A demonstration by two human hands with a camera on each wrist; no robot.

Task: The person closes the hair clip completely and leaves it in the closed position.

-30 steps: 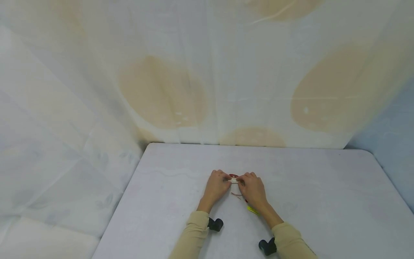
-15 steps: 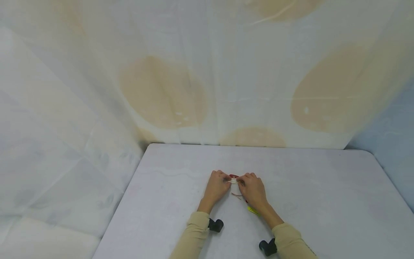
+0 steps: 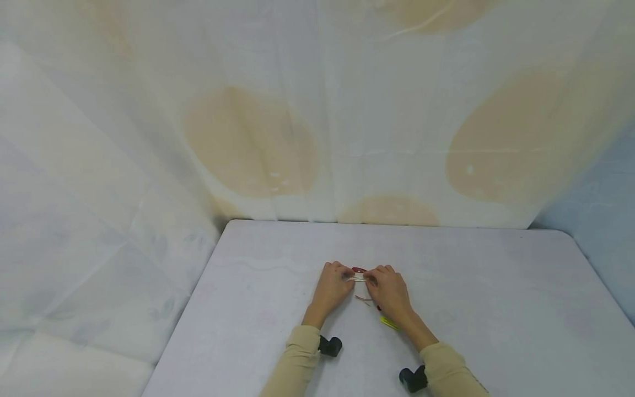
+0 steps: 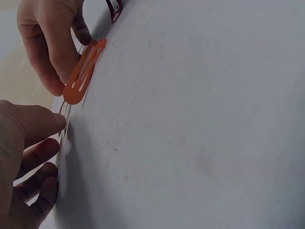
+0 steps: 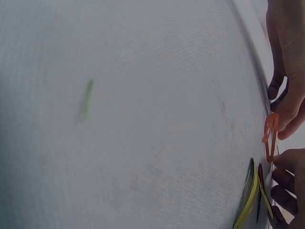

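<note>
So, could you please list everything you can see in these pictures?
Orange hair clip: one, orange, on the table between both hands.
Yellow-green hair clip: one, beside the right wrist.
Dark red hair clips: two, one beyond the fingertips, one near the yellow-green one.
Pale strip: one, whitish, pinched between the hands; too small to identify.
Table: one, white.
Curtain: one, cream with tan ovals, behind the table.
Wrist cameras: two, black, one on the left wrist, one on the right.
Sleeves: two, beige.
Left hand and right hand: fingertips meeting at the strip.
</note>
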